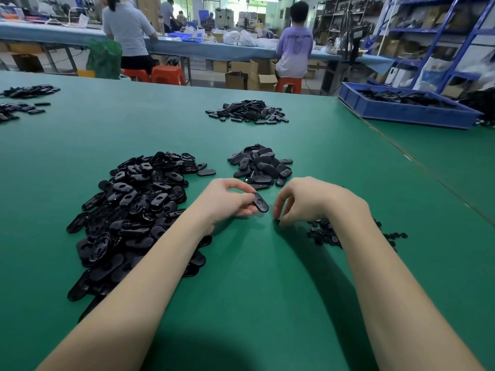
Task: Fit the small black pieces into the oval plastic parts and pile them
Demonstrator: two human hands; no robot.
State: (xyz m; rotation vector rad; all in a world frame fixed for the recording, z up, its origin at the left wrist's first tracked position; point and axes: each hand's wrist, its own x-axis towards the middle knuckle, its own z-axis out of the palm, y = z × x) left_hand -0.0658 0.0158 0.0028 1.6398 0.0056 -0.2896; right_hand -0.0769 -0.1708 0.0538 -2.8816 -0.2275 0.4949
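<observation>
Underfoot of everything, a green work mat (254,277), matte, running from the near edge out to a far rim by the orange stools (167,74). Beyond, a workshop: a long blue-topped bench (187,48) with two seated people, cardboard boxes (251,76) beneath, blue steel shelving (434,36) at right. At the right rim, a seam in the mat and a blue plastic bin (401,111) loaded with dark parts.

Near left, a big heap of oval plastic parts (134,210), partly under the left forearm. Just ahead of the hands, a smaller pile of ovals (261,164); farther out, another pile (247,111); at far left, two scattered groups (24,99). Under and beside the right wrist, a scatter of small black pieces (325,231).

Left hand (227,202) curled, thumb and fingers pinching one oval part (260,202) held just above the mat, tilted, its hole facing up. Right hand (308,200) arched downward, fingertips (278,216) drawn together on a small black piece (276,221) at the mat, beside the scatter; grip itself hard to make out.

Bare green between the two forearms and wide bare mat toward the left and centre; to the right, a strip of bare mat up to the seam.
</observation>
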